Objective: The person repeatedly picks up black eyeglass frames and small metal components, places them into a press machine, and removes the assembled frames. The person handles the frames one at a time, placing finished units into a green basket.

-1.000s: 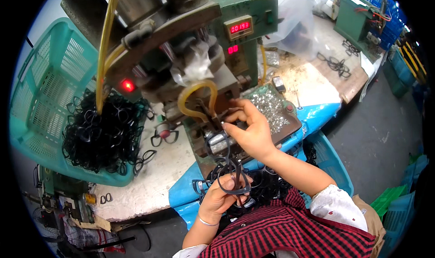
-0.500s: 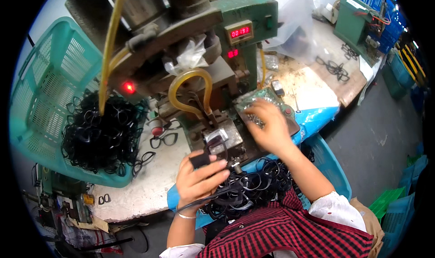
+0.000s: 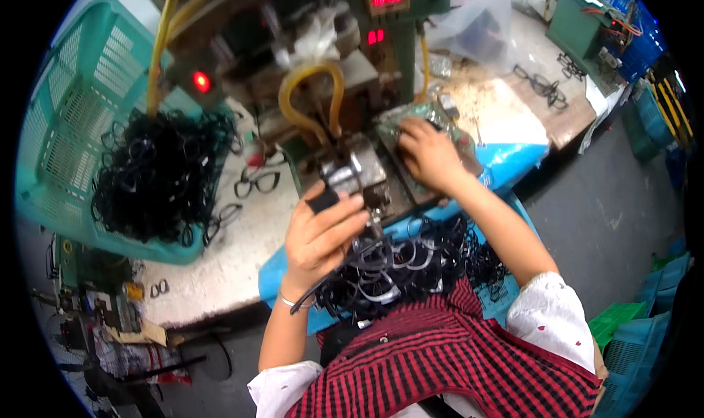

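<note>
My left hand (image 3: 321, 236) grips a black eyeglass frame (image 3: 345, 260) just in front of the metal fixture (image 3: 352, 172) of a green bench machine (image 3: 396, 37). One temple arm of the frame hangs down past my wrist. My right hand (image 3: 429, 154) rests palm down on a small tray of tiny metal parts (image 3: 400, 121) to the right of the fixture, fingers bent onto the parts. A blue bin (image 3: 506, 161) heaped with black frames (image 3: 411, 264) sits against my lap.
A teal plastic basket (image 3: 66, 125) full of black frames stands at the left. Two loose frames (image 3: 257, 183) lie on the white bench beside it. A yellow hose (image 3: 312, 95) loops over the fixture. Another bench with frames (image 3: 543, 84) is at the back right.
My left hand has lifted a frame out of the blue bin up to the fixture. My right hand has moved off the fixture and onto the parts tray at the right.
</note>
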The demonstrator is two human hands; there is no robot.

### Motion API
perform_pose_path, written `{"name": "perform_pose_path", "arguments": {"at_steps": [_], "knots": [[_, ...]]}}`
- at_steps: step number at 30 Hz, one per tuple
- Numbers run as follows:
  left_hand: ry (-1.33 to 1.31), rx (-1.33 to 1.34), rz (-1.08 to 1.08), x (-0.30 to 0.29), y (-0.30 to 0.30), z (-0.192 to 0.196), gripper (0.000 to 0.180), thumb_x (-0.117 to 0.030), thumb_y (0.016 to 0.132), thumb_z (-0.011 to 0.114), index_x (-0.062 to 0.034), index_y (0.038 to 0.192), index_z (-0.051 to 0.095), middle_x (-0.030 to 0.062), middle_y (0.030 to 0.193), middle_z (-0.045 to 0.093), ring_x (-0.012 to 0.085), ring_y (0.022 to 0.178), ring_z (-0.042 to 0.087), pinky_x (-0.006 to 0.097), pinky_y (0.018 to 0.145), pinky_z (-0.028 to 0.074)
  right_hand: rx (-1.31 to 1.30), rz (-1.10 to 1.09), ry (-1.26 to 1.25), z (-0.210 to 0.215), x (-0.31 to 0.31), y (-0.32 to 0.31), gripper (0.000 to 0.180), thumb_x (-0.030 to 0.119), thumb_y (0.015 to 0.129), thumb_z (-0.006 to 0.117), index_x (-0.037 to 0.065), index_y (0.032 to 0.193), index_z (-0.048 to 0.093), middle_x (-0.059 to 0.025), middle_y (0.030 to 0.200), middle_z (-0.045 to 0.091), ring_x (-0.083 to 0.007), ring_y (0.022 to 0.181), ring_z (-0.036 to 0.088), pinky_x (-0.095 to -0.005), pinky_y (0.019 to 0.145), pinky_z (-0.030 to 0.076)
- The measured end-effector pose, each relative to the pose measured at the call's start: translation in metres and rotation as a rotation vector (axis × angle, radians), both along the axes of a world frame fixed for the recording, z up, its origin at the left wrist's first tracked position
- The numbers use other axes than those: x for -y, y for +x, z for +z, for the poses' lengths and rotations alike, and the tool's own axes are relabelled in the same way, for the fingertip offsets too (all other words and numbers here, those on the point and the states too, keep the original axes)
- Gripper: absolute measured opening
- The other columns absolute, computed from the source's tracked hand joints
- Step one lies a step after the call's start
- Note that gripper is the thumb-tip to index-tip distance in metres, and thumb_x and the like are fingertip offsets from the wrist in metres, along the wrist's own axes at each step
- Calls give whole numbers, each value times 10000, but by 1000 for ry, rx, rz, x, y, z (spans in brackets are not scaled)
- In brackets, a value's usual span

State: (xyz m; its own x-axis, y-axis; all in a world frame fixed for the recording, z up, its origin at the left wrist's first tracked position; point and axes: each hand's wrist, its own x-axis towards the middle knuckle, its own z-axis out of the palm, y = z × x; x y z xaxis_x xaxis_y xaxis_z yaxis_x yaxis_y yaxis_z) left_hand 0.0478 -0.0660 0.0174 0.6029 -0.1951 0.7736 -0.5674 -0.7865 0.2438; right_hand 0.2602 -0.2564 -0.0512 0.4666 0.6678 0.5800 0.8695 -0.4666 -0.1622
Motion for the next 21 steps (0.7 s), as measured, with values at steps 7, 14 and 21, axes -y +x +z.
{"name": "perform_pose_path", "arguments": {"at_steps": [7, 14, 21], "knots": [[-733, -1133, 658, -53, -153, -64, 285, -182, 819, 776, -5, 1037, 727, 135, 1006, 728, 264, 949, 666, 377, 851, 513, -178, -234, 378, -2, 30, 3, 130, 143, 839, 671, 80, 936, 729, -135, 851, 701, -346, 815, 670, -416, 739, 531], [-217, -1002, 102, 59, -113, -158, 855, -480, 739, 823, -8, 1379, 507, 221, 1401, 520, 393, 1296, 495, 452, 1088, 387, -470, -253, 400, 5, 16, 1, 186, 153, 844, 673, 52, 988, 734, -145, 904, 725, -276, 840, 705, -347, 766, 535], [-138, -1147, -414, 126, -70, -137, 513, -364, 980, 580, -13, 1350, 523, 243, 1336, 545, 397, 1229, 524, 423, 1039, 435, -594, -278, 459, 13, 23, 6, 174, 120, 836, 669, 31, 971, 732, -154, 912, 727, -291, 869, 705, -345, 802, 531]]}}
